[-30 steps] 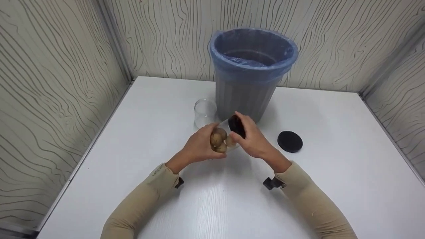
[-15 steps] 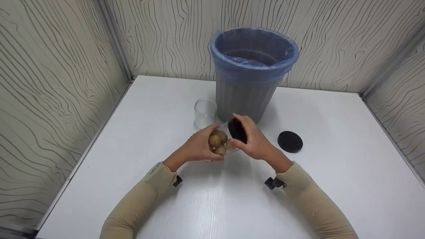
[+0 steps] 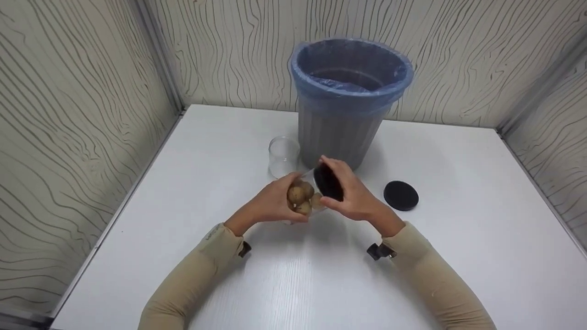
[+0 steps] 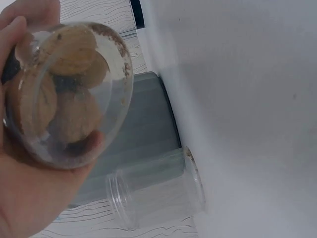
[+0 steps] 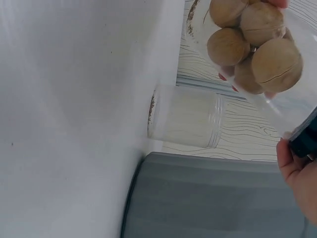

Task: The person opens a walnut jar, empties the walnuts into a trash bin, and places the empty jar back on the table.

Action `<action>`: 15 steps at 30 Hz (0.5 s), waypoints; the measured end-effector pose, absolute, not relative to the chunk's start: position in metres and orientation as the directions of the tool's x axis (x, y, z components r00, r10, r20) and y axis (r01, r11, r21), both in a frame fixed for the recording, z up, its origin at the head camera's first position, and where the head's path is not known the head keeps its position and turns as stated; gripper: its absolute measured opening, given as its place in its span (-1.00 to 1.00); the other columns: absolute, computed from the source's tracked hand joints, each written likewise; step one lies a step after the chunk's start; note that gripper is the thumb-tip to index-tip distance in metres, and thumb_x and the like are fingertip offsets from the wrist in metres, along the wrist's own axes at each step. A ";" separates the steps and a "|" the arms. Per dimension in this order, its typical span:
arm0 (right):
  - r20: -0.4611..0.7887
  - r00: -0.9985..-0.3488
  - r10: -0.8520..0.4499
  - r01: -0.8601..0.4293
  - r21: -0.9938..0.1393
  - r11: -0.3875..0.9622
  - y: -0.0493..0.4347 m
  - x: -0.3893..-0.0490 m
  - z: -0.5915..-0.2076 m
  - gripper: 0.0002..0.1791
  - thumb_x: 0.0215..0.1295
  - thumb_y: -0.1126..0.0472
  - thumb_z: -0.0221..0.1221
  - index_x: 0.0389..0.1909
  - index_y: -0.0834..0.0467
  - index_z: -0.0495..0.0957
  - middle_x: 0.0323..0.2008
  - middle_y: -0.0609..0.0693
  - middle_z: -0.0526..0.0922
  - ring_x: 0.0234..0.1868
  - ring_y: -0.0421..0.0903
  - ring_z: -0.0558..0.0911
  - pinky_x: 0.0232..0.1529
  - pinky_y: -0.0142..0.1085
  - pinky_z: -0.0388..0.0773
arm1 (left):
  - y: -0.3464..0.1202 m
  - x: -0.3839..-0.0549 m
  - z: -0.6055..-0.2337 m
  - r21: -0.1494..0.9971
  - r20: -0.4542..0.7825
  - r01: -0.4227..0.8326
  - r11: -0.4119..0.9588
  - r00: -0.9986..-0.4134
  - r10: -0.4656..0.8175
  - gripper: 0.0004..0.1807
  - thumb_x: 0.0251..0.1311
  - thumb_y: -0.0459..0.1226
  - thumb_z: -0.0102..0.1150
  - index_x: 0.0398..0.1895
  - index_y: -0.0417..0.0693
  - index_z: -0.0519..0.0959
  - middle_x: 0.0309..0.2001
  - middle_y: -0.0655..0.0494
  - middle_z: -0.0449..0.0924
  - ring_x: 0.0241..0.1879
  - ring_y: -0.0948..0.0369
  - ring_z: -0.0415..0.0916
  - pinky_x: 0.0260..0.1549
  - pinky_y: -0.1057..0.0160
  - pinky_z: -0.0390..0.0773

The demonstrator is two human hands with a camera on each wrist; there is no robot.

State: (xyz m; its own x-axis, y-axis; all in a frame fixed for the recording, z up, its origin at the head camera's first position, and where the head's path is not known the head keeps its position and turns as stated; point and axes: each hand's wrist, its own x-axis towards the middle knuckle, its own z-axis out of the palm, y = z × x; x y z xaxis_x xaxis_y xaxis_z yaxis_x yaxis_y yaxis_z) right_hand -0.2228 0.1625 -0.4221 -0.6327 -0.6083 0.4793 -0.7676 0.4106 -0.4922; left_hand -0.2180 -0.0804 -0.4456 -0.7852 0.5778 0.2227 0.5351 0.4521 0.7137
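A clear plastic jar (image 4: 116, 87) holding several round tan walnuts (image 5: 276, 65) is tilted above the table, its base toward my left hand. My left hand (image 3: 270, 201) grips it around the base end, thumb and fingers on opposite sides. At the mouth end, my right hand (image 3: 355, 192) holds a black screw lid (image 3: 329, 182) with fingers over the far edge and thumb on the near one. In the right wrist view, the lid (image 5: 305, 138) sits right at the jar's mouth. Brown crumbs cling inside the jar's bottom edge.
A second clear jar (image 3: 283, 158), lidless with crumbs at its bottom, stands just beyond my left hand. Behind it is a grey bin (image 3: 332, 133) lined with a blue bag (image 3: 351, 94). Another black lid (image 3: 401, 195) lies flat on the white table (image 3: 202, 183), right of my hands.
The held jar has shifted slightly left and tilted a little, and the walnuts in it have rolled. My right hand has changed its hold slightly on the lid.
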 end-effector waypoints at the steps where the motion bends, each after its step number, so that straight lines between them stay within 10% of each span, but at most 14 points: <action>1: 0.467 -0.648 -0.602 -0.754 -0.504 0.421 0.162 -0.222 -0.422 -0.07 0.17 -0.15 0.18 0.46 0.13 0.01 0.35 0.12 0.17 0.28 0.02 0.22 0.18 0.11 0.25 | -0.080 -0.217 -0.445 0.702 0.226 0.534 0.471 -0.795 0.563 0.11 -0.25 0.03 0.53 0.39 -0.09 0.13 0.11 0.11 0.40 0.02 0.22 0.41 -0.02 0.16 0.48; 15: 0.298 -0.843 -0.448 -0.528 -0.618 0.582 0.152 -0.211 -0.414 -0.13 0.26 -0.22 0.06 0.44 0.18 0.04 0.25 0.20 0.23 0.10 0.07 0.34 0.08 0.05 0.36 | -0.075 -0.213 -0.444 0.658 0.252 0.532 0.533 -0.822 0.510 0.12 -0.24 0.07 0.50 0.38 -0.16 0.13 0.13 0.05 0.39 0.04 0.20 0.40 -0.01 0.17 0.48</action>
